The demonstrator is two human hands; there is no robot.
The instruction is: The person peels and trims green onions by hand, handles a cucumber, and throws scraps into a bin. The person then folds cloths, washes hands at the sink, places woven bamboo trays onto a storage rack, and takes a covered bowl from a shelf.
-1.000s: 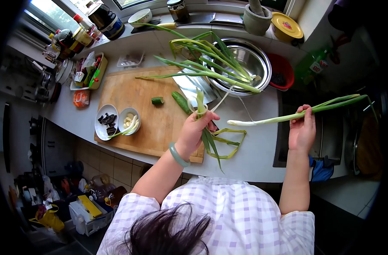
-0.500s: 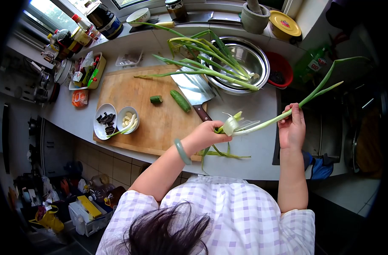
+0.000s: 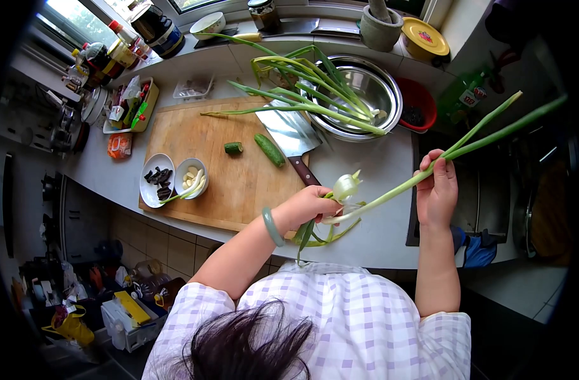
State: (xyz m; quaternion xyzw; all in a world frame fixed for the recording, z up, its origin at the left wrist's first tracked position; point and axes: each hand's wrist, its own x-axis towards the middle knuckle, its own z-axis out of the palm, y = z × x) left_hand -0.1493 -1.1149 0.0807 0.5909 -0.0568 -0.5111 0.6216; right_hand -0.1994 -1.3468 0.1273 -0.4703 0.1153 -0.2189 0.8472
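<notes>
My right hand (image 3: 438,187) is closed round the stalk of a long scallion (image 3: 391,193). Its green leaves point up to the right, and its white root end reaches down to my left hand. My left hand (image 3: 313,206), below a green bangle, pinches stripped outer scallion skin (image 3: 345,187); strips of it curl above and hang below the fingers. Whether these fingers also touch the root end I cannot tell. More scallions (image 3: 321,104) lie across the steel bowls (image 3: 394,104). A cleaver (image 3: 292,133) rests partly on the wooden cutting board (image 3: 194,133).
On the board are a cucumber piece (image 3: 269,151), a shorter one (image 3: 233,148), a dish of dark pieces (image 3: 151,201) and a bowl of garlic (image 3: 204,187). A red basin (image 3: 429,98) stands right of the steel bowls, with the sink (image 3: 473,202) nearer me. Bottles and jars line the windowsill.
The outer skin in my left hand has come further off the white end and bunches up. The scallion has turned in my right hand, its leaves shifting.
</notes>
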